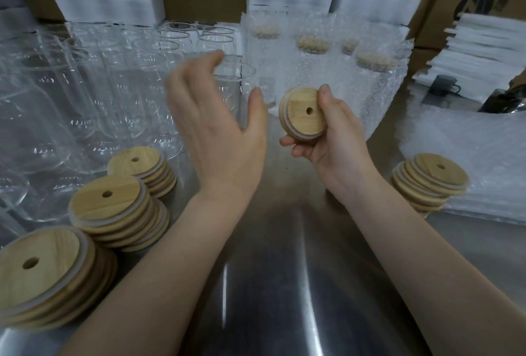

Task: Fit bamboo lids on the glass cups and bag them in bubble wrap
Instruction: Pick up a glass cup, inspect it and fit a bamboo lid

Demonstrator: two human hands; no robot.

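1. Your left hand [216, 128] is raised above the steel table [284, 270], palm turned inward, fingers spread and loosely bent, holding nothing; it is blurred.
2. It hovers in front of an uncapped glass cup [236, 82].
3. Your right hand [336, 133] pinches one bamboo lid [303, 113], thumb on its upper rim, fingers beneath, its holed face tilted towards you.
4. Bubble-wrapped lidded cups [327, 65] stand behind that lid.

person: two arms in view | left hand [216, 128]: bare, short plain thumbnail, fingers blurred | right hand [336, 133]: bare, short plain thumbnail | left forearm [159, 264]: bare as far as it shows | right forearm [421, 247]: bare as far as it shows
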